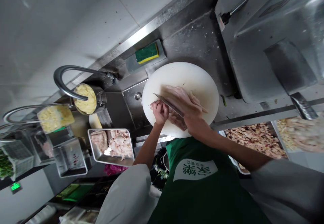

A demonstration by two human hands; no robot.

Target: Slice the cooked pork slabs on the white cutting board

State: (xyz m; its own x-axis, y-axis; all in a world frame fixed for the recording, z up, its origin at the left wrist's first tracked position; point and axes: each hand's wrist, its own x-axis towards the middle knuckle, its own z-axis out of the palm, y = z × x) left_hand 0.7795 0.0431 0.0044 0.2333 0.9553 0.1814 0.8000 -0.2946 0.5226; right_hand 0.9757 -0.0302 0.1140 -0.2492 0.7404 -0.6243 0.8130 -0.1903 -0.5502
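A round white cutting board (207,82) lies under both my hands. My right hand (192,116) is closed around the handle of a kitchen knife (170,106), its blade slanting toward the upper left. Close beside the blade, my left hand (160,112) has its fingers curled in and pressed down at the edge of the raw meat. One strip of that meat (178,121) shows on the near side of the blade. A larger pale piece of meat (177,91) lies beyond it, partly hidden by the knife and my right hand.
Left of the board are a metal tray of meat slices (123,143), a pot of pale yellow slices (86,99) and a curved faucet (59,79). A sponge (146,53) lies behind. To the right are a cleaver (291,65) and a tray of chopped meat (253,138).
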